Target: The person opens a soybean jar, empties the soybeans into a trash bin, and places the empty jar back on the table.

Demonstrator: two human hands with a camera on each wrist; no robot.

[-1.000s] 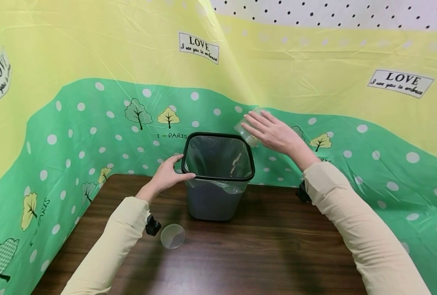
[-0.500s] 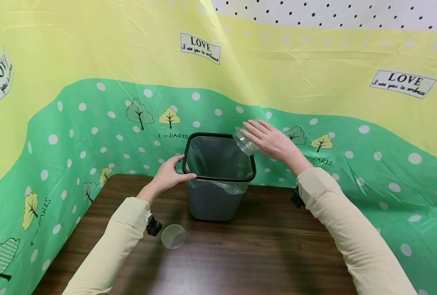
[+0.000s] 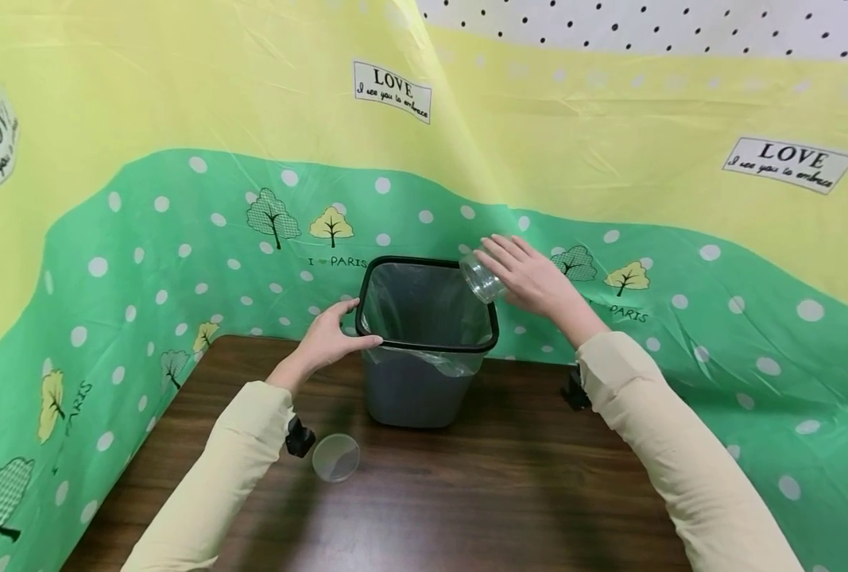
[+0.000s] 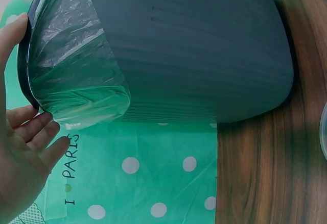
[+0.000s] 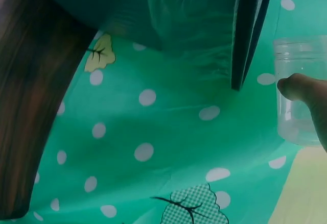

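Observation:
A dark grey trash bin (image 3: 416, 385) with a black rim and a clear plastic liner (image 4: 76, 66) stands upright on the table. My left hand (image 3: 326, 338) holds the left front corner of the rim between thumb and fingers. At the bin's right side, my right hand (image 3: 531, 278) grips a clear jar (image 3: 479, 280), tilted with its mouth towards the bin's opening. In the right wrist view the thumb presses on the jar's (image 5: 287, 114) side, and no contents are visible through the wall. The bottom of the bin's inside is too dark to make out.
A clear round lid (image 3: 336, 458) lies on the dark wooden table (image 3: 452, 500), near the left wrist. Behind and beside the table hangs a green and yellow printed curtain (image 3: 202, 206), close to the bin's back.
Small pale pieces were falling from the jar into the bin a second ago; none fall now. My right hand has lowered with the jar. The left hand stays on the rim.

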